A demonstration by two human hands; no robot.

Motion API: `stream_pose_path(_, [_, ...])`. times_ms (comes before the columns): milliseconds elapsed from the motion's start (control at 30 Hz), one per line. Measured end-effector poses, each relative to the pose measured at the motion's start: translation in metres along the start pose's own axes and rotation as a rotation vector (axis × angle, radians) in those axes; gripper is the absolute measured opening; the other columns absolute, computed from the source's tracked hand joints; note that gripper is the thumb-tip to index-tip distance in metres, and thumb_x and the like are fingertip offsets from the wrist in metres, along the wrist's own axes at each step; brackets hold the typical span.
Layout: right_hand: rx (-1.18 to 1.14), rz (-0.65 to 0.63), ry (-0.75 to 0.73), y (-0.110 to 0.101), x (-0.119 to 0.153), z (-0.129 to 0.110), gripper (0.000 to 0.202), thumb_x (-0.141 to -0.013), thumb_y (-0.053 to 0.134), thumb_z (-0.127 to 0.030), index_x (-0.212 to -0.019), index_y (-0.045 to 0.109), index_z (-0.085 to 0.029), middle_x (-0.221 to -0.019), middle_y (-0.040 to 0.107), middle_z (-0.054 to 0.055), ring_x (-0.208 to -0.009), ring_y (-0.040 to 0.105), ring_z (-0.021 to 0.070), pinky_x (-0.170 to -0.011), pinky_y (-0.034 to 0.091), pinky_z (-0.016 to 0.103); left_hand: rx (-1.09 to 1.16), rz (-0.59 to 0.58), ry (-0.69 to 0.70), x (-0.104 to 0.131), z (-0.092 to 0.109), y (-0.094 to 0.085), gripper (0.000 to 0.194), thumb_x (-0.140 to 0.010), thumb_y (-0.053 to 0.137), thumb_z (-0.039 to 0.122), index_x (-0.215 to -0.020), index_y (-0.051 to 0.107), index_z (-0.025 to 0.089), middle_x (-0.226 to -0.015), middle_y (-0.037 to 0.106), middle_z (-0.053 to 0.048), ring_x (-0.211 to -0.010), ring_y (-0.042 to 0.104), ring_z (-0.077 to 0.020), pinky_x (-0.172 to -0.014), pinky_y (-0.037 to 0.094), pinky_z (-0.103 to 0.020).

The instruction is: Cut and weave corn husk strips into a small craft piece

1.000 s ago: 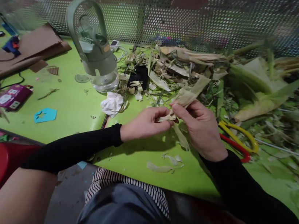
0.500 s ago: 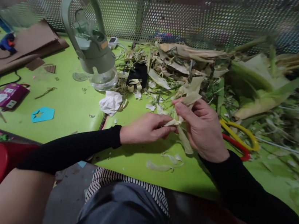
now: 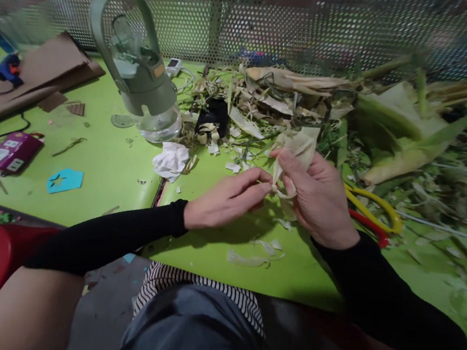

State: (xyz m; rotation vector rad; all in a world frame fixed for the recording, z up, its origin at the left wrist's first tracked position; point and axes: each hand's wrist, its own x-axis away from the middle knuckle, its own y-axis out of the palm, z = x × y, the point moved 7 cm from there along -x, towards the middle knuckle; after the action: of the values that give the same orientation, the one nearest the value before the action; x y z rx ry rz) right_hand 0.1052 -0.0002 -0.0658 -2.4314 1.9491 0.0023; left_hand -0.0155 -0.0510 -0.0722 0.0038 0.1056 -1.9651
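Right hand (image 3: 327, 201): gripping a pale husk strip (image 3: 305, 144) between thumb and fingers, the broad end of the strip fanning up above the knuckles. Left hand (image 3: 228, 200): fingers drawn together, tips pinching a narrow twisted part of the same strip, just beside the right thumb. Strip is thus held between the two hands, over the near part of the green table (image 3: 201, 251). Black sleeves on both forearms.

Below the hands, on the table: a few loose husk scraps (image 3: 248, 259). Just beside the right wrist, a yellow loop handle (image 3: 384, 205) and a red handle (image 3: 368, 226), partly hidden. Beyond the hands, a heap of dry husks (image 3: 286, 99); to its right, a large green-and-cream husk (image 3: 403, 157). Left of the heap, a lidded bottle (image 3: 147, 92), crumpled white tissue (image 3: 170, 161) near its base.
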Motion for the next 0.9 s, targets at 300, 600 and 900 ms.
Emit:
stream_pose_path(300, [0.313, 0.005, -0.106, 0.000, 0.003, -0.006, 0.053, -0.087, 0.063, -0.078, -0.085, 0.066, -0.026, -0.065, 0.052, -0.002, -0.056, 0.043, 0.0137, -0.051, 0.034, 0.031, 0.142, -0.172, -0.194, -0.003, -0.009, 0.010, 0.040, -0.096, 0.062, 0.054, -0.079, 0.055, 0.019, -0.058, 0.053, 0.005, -0.054, 0.045, -0.0077, -0.055, 0.035, -0.023])
stream_pose_path(600, [0.345, -0.193, -0.032, 0.002, -0.004, -0.003, 0.065, -0.090, 0.048, -0.087, -0.083, 0.068, -0.025, -0.071, 0.064, 0.003, -0.064, 0.058, 0.0189, -0.059, 0.044, 0.034, 0.309, 0.011, -0.266, -0.007, -0.013, -0.002, 0.029, -0.104, 0.050, 0.030, -0.078, 0.051, 0.018, -0.061, 0.054, 0.006, -0.046, 0.033, -0.0042, -0.048, 0.024, -0.021])
stream_pose_path(900, [0.570, -0.411, -0.045, 0.005, 0.001, -0.013, 0.056, -0.080, 0.072, -0.078, -0.072, 0.067, -0.023, -0.060, 0.051, -0.004, -0.053, 0.039, 0.0104, -0.048, 0.028, 0.028, 0.279, 0.205, -0.182, -0.015, -0.010, -0.030, 0.023, -0.084, 0.078, 0.022, -0.088, 0.056, 0.016, -0.075, 0.054, 0.007, -0.056, 0.038, -0.0027, -0.053, 0.028, -0.022])
